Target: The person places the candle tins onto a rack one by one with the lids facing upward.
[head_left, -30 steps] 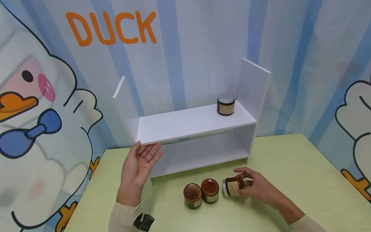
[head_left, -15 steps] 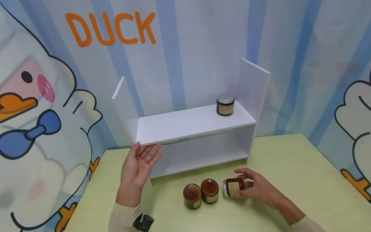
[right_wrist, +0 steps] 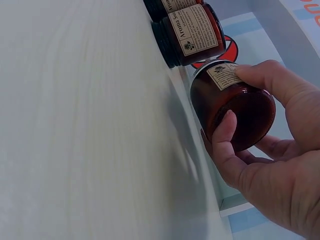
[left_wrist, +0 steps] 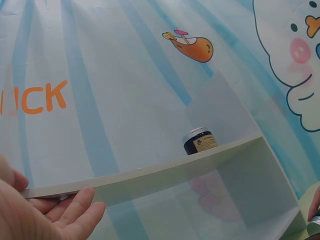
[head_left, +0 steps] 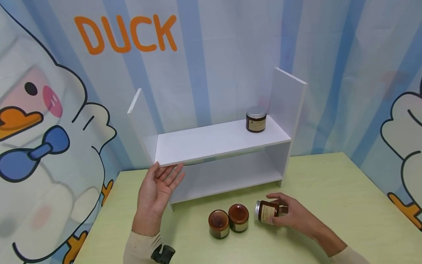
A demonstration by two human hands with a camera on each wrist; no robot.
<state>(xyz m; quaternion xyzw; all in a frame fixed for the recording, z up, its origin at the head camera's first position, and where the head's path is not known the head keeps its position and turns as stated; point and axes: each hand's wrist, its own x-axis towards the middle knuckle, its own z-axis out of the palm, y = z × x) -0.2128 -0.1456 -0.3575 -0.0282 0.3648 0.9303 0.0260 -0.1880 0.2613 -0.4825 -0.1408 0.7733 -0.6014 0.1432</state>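
Observation:
At the front left corner of the white shelf [head_left: 224,141], my left hand [head_left: 155,194] holds the upper board's edge, thumb at the board and long fingers extended beneath it. My right hand [head_left: 290,211] grips an amber candle jar [head_left: 268,211] between thumb and fingers. This jar lies tipped sideways, silver lid toward the left; the right wrist view shows its dark base [right_wrist: 247,120] and the label. Just left of it, two more amber jars, a nearer one [head_left: 219,223] and a farther one [head_left: 239,217], stand upside down side by side on the table.
One upright jar [head_left: 256,119] with a silver lid stands at the right end of the upper board. Tall side panels, left [head_left: 143,124] and right [head_left: 288,99], rise above it. Behind the pale green table [head_left: 329,190] hangs a striped duck-print curtain [head_left: 230,55].
The jar in my right hand has shifted slightly to the right and tilted a little more, its lid end a bit higher. My left hand stays at the shelf edge.

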